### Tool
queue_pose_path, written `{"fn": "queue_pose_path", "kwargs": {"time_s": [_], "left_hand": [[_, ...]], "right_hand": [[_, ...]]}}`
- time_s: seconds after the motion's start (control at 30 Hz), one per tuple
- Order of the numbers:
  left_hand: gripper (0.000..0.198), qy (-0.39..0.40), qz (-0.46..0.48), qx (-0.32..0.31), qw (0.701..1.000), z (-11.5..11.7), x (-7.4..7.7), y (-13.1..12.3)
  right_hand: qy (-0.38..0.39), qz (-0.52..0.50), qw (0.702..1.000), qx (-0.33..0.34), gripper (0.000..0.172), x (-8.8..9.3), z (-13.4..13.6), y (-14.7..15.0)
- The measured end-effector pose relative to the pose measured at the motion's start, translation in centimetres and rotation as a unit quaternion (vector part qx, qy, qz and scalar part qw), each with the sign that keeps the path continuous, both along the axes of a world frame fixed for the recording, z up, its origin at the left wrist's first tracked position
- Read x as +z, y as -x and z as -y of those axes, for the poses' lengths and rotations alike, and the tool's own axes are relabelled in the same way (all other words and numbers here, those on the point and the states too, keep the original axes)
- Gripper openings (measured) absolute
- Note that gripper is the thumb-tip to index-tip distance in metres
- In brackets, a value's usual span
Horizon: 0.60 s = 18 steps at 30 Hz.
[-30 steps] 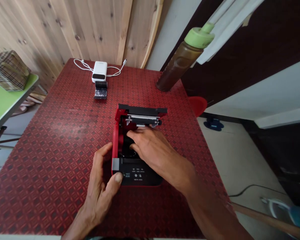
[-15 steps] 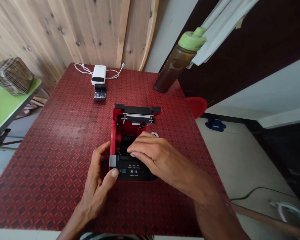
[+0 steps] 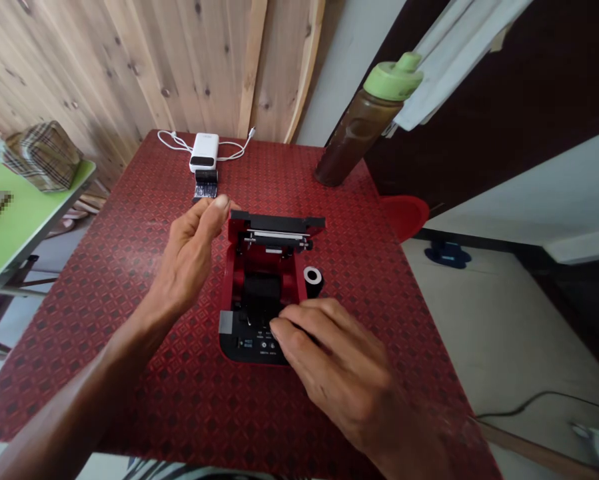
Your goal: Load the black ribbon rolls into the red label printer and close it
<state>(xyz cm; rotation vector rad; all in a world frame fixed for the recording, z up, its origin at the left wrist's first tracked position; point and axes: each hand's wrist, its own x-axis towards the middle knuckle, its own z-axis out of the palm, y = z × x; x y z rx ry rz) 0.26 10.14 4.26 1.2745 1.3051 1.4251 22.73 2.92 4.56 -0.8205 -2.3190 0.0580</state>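
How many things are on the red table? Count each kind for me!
printer: 1
paper roll: 1
power bank: 1
white cable: 1
small black piece: 1
bottle: 1
Total: 6

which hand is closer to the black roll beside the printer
Right: the right hand sits just below the black roll; the left hand is farther off, across the printer.
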Motion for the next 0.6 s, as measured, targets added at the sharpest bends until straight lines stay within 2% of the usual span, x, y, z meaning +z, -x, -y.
{"fn": "queue_pose_path", "kwargs": {"time_s": [0.1, 0.2, 0.23, 0.3, 0.37, 0.47, 0.6], "left_hand": [[0.033, 0.007, 0.015, 0.007, 1.000, 0.2, 0.2, -0.6], [0.017, 0.042, 0.042, 0.007, 0.998, 2.6, -0.1, -0.8], [0.017, 0.063, 0.059, 0.013, 0.996, 3.6, -0.4, -0.9], [0.048, 0.112, 0.083, 0.013, 0.990, 5.5, -1.2, -0.8], [0.066, 0.155, 0.111, 0.010, 0.982, 6.9, -2.0, -0.8], [0.070, 0.211, 0.148, -0.009, 0.966, 8.1, -2.7, -0.9], [0.062, 0.201, 0.172, -0.049, 0.963, 8.3, -2.5, -1.3]], "right_hand": [[-0.032, 0.026, 0.999, -0.016, 0.017, -0.1, 0.9, -0.1], [-0.043, 0.045, 0.998, -0.019, 0.024, -0.3, 1.5, -0.2], [-0.050, 0.047, 0.997, -0.024, 0.025, -0.4, 1.6, -0.2], [-0.064, 0.043, 0.996, -0.044, 0.024, -0.7, 1.8, -0.2], [-0.059, 0.029, 0.995, -0.070, 0.020, -1.0, 2.0, -0.1], [-0.014, 0.005, 0.997, -0.079, 0.019, -1.4, 1.9, -0.1], [0.013, -0.008, 0.998, -0.065, 0.023, -1.6, 1.7, -0.1]]}}
